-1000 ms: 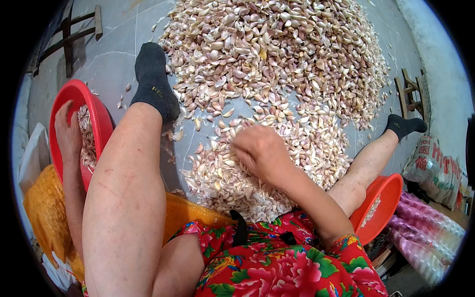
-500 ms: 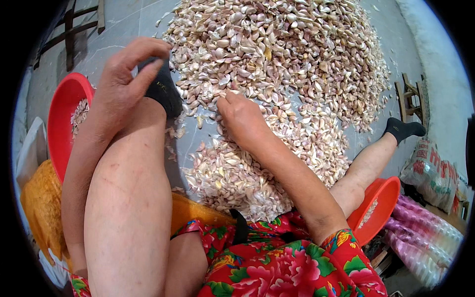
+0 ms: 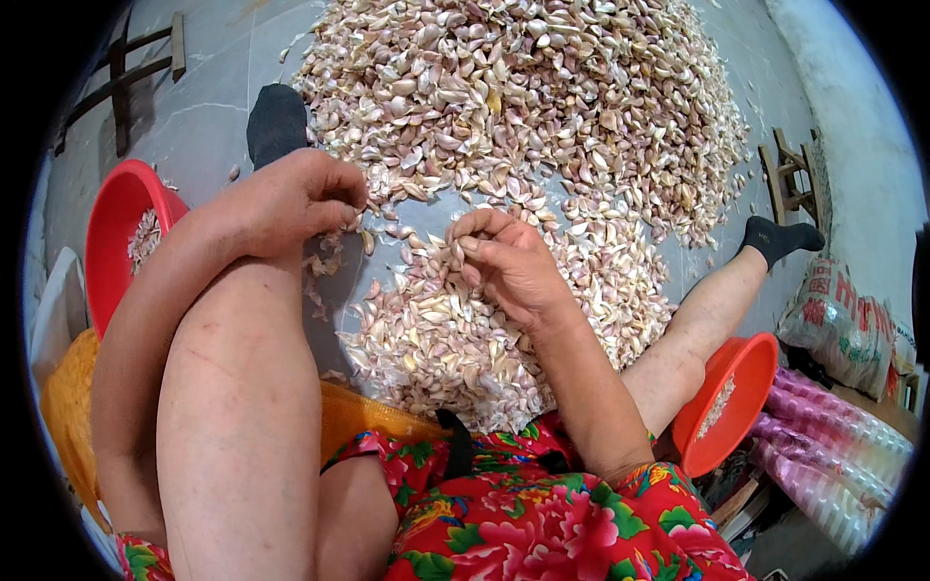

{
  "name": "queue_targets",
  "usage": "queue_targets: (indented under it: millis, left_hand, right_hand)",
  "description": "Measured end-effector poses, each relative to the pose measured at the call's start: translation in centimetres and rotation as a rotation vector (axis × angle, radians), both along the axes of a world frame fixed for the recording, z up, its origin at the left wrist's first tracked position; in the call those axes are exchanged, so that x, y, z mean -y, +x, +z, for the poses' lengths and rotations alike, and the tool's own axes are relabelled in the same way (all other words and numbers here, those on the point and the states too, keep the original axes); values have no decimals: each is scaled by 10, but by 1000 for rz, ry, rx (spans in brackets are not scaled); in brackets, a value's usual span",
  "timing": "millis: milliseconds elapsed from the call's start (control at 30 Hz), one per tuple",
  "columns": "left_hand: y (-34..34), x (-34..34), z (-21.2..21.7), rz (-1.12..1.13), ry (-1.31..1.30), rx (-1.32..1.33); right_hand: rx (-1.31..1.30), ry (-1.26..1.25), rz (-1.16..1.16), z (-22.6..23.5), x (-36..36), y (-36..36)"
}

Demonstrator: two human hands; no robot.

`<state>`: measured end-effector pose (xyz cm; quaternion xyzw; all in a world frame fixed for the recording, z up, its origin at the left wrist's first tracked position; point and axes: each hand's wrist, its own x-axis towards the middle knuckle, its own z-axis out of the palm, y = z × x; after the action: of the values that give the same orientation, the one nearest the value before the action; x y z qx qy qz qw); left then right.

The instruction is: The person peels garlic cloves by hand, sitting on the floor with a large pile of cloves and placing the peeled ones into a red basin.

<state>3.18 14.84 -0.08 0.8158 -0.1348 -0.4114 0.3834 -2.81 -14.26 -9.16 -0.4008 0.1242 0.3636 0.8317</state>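
While your right hand (image 3: 509, 266) pinches garlic cloves (image 3: 448, 254) loosely and your left hand (image 3: 295, 198) curls shut over others, any could slip into the floor pile (image 3: 542, 107).

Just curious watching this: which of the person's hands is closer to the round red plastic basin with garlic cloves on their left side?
Left. The left hand hangs over the raised knee, just right of the red basin. The right hand is farther off, over the garlic pile.
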Motion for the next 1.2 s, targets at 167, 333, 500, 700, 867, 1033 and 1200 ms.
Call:
queue_targets:
  millis: [167, 333, 500, 700, 867, 1033, 1200]
  left_hand:
    - [6, -6, -18, 175, -70, -60]
    - [6, -9, -22, 195, -87, -77]
    - [10, -8, -22, 170, -67, -43]
    - [7, -11, -22, 217, -99, -69]
    - [8, -8, -18, 216, -73, -61]
    - [10, -8, -22, 199, -74, -50]
    - [10, -12, -21, 196, -79, -57]
  right_hand:
    - [26, -107, -109, 5, 13, 4]
    - [197, -491, 95, 5, 34, -4]
    - [1143, -1123, 369, 15, 30, -20]
    - [948, -1399, 429, 32, 27, -13]
    - [1046, -1322, 326, 18, 33, -3]
    - [1240, -1314, 313, 4, 12, 4]
    - [1219, -1354, 399, 2, 13, 2]
